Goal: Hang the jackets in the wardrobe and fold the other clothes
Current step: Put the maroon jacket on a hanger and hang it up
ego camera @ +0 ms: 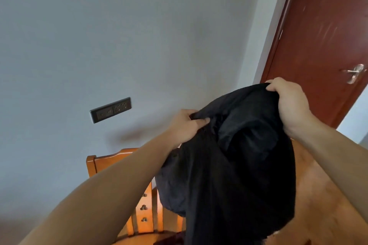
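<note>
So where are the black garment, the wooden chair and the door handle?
black garment [235, 165]: head view, middle of the hanging cloth.
wooden chair [111, 160]: head view, top rail of the backrest.
door handle [353, 72]: head view, metal lever.

A home room: plain grey wall [119, 36] with a socket panel [110, 110], red-brown door [322, 36] far right, wooden chair [111, 162] near.

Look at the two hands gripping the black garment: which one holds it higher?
The right hand, beside the red door, holds the black garment higher; the left hand grips lower, above the wooden chair.
</note>
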`<state>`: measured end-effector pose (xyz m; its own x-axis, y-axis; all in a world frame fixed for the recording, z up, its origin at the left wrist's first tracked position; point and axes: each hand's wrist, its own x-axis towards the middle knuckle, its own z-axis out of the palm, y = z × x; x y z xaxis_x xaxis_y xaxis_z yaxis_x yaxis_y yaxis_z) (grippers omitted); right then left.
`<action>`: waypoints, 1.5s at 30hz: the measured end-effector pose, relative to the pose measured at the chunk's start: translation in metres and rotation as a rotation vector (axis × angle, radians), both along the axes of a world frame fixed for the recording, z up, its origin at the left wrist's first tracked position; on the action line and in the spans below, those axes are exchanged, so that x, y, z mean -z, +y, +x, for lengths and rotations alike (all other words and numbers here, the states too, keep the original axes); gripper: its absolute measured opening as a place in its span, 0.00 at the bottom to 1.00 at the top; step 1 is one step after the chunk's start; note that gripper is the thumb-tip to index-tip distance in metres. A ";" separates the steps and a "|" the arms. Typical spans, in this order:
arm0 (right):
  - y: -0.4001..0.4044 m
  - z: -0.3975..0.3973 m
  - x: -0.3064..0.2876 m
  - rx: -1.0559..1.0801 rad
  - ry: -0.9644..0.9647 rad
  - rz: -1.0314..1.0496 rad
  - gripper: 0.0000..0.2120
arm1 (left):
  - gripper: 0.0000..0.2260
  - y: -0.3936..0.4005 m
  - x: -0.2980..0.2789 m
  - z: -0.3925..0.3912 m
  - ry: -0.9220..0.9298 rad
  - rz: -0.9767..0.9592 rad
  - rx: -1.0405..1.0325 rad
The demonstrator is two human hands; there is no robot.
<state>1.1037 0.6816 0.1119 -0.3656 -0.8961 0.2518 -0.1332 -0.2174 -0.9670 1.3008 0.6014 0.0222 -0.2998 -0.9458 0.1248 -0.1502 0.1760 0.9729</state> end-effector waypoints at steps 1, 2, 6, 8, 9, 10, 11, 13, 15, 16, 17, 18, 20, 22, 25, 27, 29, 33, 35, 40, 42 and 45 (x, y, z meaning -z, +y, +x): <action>0.002 -0.006 0.005 0.012 0.110 -0.021 0.09 | 0.03 -0.003 -0.008 -0.002 0.089 0.003 -0.066; 0.005 -0.013 0.013 0.006 0.236 -0.037 0.12 | 0.04 -0.005 -0.018 -0.005 0.186 0.010 -0.107; 0.020 -0.030 0.050 -0.196 0.503 0.083 0.21 | 0.07 -0.005 -0.059 -0.020 0.439 0.025 -0.135; 0.024 -0.032 0.064 -0.307 0.494 0.213 0.25 | 0.07 0.000 -0.070 -0.024 0.500 0.044 -0.103; 0.024 -0.031 0.070 -0.331 0.447 0.267 0.23 | 0.07 0.003 -0.074 -0.024 0.526 0.058 -0.081; 0.025 -0.030 0.077 -0.375 0.398 0.330 0.21 | 0.07 0.005 -0.075 -0.024 0.552 0.074 -0.061; 0.023 -0.027 0.085 -0.434 0.372 0.393 0.24 | 0.08 0.007 -0.076 -0.022 0.576 0.088 -0.041; 0.016 -0.015 0.104 -0.531 0.366 0.462 0.34 | 0.08 0.008 -0.075 -0.016 0.610 0.113 -0.004; 0.005 -0.002 0.117 -0.527 0.373 0.465 0.33 | 0.09 0.008 -0.073 -0.006 0.603 0.124 0.007; 0.001 0.002 0.120 -0.563 0.379 0.484 0.32 | 0.10 0.009 -0.071 0.000 0.591 0.129 -0.005; -0.002 0.005 0.122 -0.639 0.377 0.527 0.33 | 0.11 0.008 -0.068 0.007 0.581 0.136 -0.028; -0.004 0.006 0.124 -0.736 0.340 0.588 0.34 | 0.13 0.008 -0.065 0.015 0.577 0.145 -0.054; -0.008 0.007 0.133 -0.860 0.223 0.696 0.40 | 0.13 0.007 -0.061 0.031 0.593 0.169 -0.093; -0.009 0.018 0.145 -0.849 0.245 0.715 0.40 | 0.13 0.006 -0.058 0.043 0.612 0.189 -0.100; -0.014 0.051 0.163 -0.588 0.373 0.551 0.22 | 0.12 0.004 -0.055 0.055 0.566 0.193 -0.084; -0.017 0.060 0.164 -0.356 0.475 0.368 0.15 | 0.10 0.001 -0.055 0.069 0.517 0.155 -0.074; -0.022 0.049 0.154 -0.134 0.552 0.227 0.15 | 0.11 -0.005 -0.055 0.089 0.448 0.068 -0.072; -0.037 0.001 0.105 0.071 0.566 0.134 0.15 | 0.16 -0.012 -0.037 0.122 0.218 -0.068 -0.248; -0.045 -0.008 0.074 0.026 0.532 0.104 0.11 | 0.17 -0.011 -0.022 0.128 0.098 -0.076 -0.293; -0.040 0.007 -0.006 -0.084 0.481 -0.100 0.10 | 0.20 -0.010 -0.019 0.118 -0.505 0.010 -0.040; -0.029 0.021 -0.034 -0.200 0.571 -0.192 0.14 | 0.35 -0.004 -0.042 0.104 -0.370 0.017 0.115; -0.010 0.042 -0.062 -0.339 0.772 -0.278 0.14 | 0.38 0.007 -0.088 0.068 -0.173 -0.166 0.422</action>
